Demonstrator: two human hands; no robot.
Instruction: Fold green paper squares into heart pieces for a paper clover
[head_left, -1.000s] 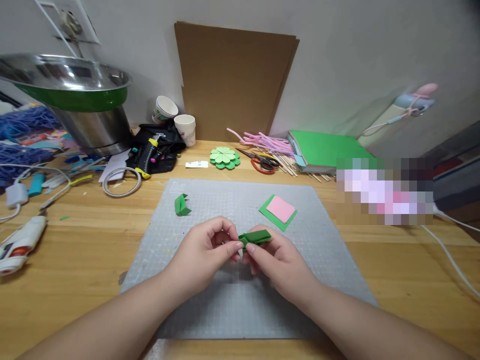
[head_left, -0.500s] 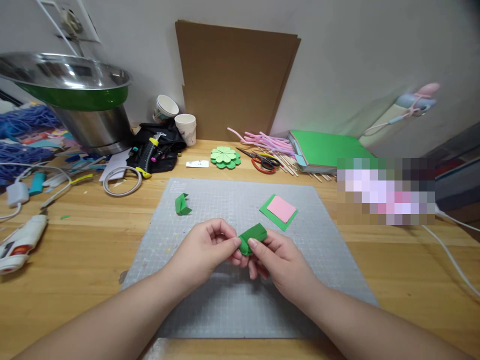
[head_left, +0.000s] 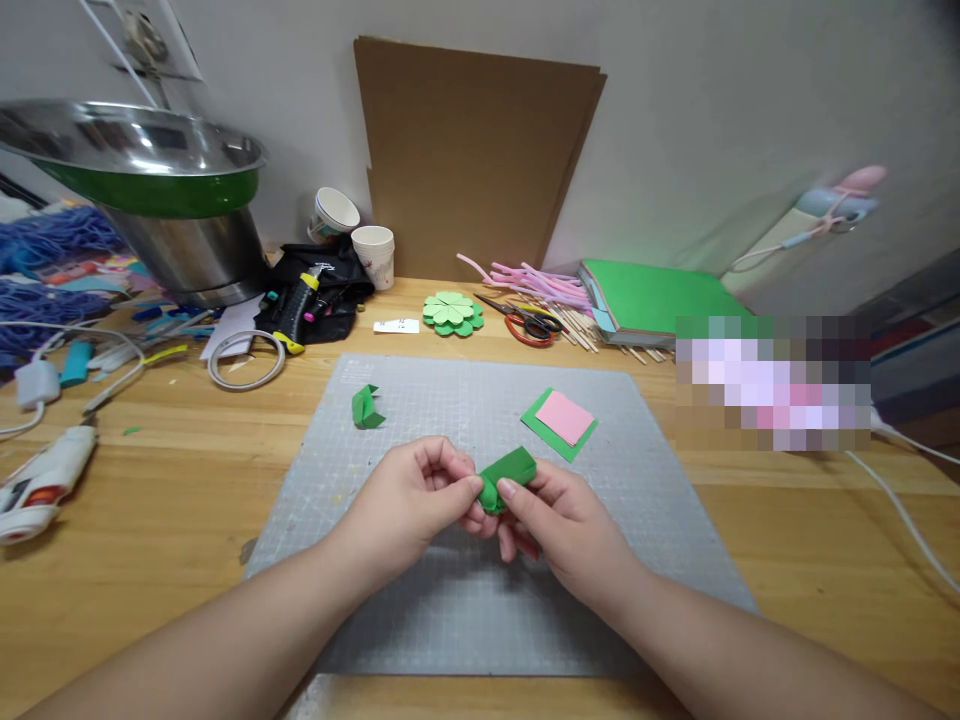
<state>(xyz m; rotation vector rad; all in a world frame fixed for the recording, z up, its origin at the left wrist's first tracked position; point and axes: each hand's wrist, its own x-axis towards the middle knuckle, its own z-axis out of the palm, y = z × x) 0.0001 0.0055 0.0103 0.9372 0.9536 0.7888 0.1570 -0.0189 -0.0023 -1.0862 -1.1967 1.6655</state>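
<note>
A folded piece of green paper (head_left: 511, 468) is held between both hands above the grey cutting mat (head_left: 450, 610). My left hand (head_left: 424, 492) pinches its left end between thumb and fingers. My right hand (head_left: 566, 510) grips it from the right, the thumb pressing on its lower front and the fingers behind. Some fingertips are hidden by the paper. Beyond my left hand lies another folded green paper piece (head_left: 365, 408) with pointed tips. Past my right hand, pink paper squares (head_left: 564, 416) rest on green paper (head_left: 547, 437).
Behind the mat are a green paper flower (head_left: 452, 313), scissors (head_left: 534, 322), pink stems (head_left: 541, 284) and a green-covered book (head_left: 664, 295). At left stand a metal bowl (head_left: 187, 150), a tape roll (head_left: 246, 360), a utility knife (head_left: 298, 312) and a glue gun (head_left: 49, 485).
Both hands keep their hold on the folded green paper, with hardly any movement of the fingers. The whole view has shifted very slightly.
</note>
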